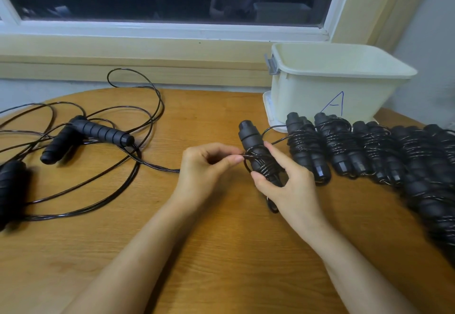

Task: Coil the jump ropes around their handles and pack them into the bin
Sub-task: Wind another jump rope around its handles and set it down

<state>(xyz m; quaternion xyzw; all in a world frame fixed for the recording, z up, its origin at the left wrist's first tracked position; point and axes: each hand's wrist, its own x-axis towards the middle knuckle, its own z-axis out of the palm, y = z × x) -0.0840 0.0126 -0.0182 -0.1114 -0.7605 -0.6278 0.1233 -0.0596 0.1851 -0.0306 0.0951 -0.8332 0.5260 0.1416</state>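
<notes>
right hand point(286, 180) grips handle pair point(256, 152), long axis leaning away-left, over surface point(221, 252) | left hand point(204, 166) pinches rope point(157, 167) at the coil, slack trailing left | bin point(339, 80) beyond-right, right hand nearer

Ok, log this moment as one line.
right hand: grips black foam handles | left hand: pinches thin black cord, wrapping | cream plastic bin: contents unseen | coiled ropes: beside bin
</notes>
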